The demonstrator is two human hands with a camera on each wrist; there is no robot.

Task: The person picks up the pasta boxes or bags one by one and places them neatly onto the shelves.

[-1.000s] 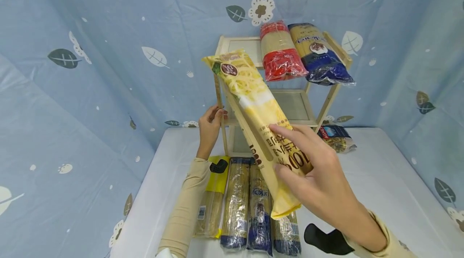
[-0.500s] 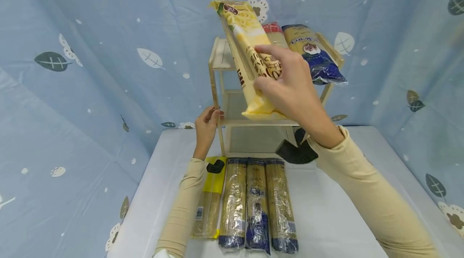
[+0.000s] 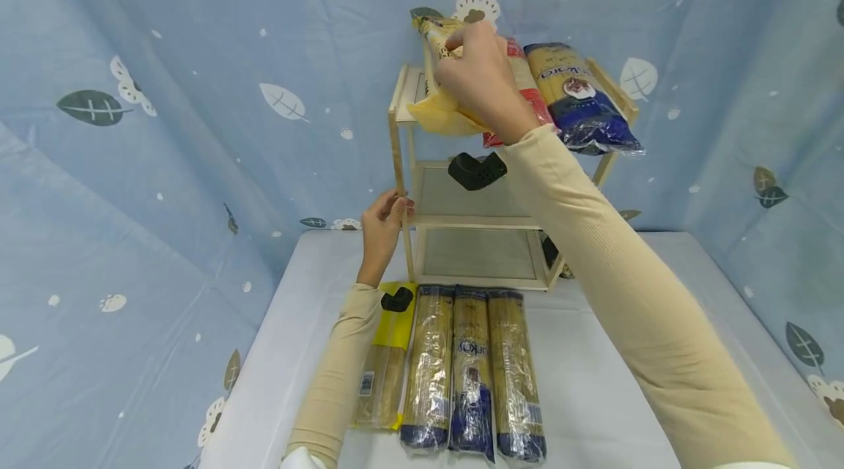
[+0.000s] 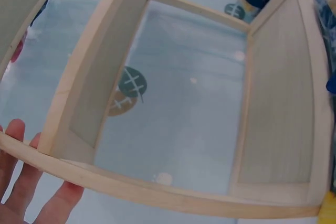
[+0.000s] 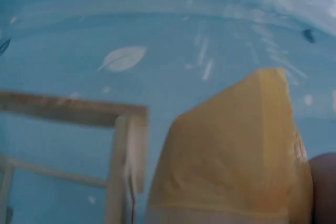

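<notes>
Yellow noodle packet sits at the top tier of the wooden shelf rack, its long axis running from the front edge back toward the blue curtain, near end overhanging toward the viewer. The right hand has its grip closed over the packet's far upper part, so most of the packet lies nearer than the fingers. A red packet lies just beside it, a blue packet further right. The left hand, lower down, holds the rack's front left post. Four more packets lie on the desk.
</notes>
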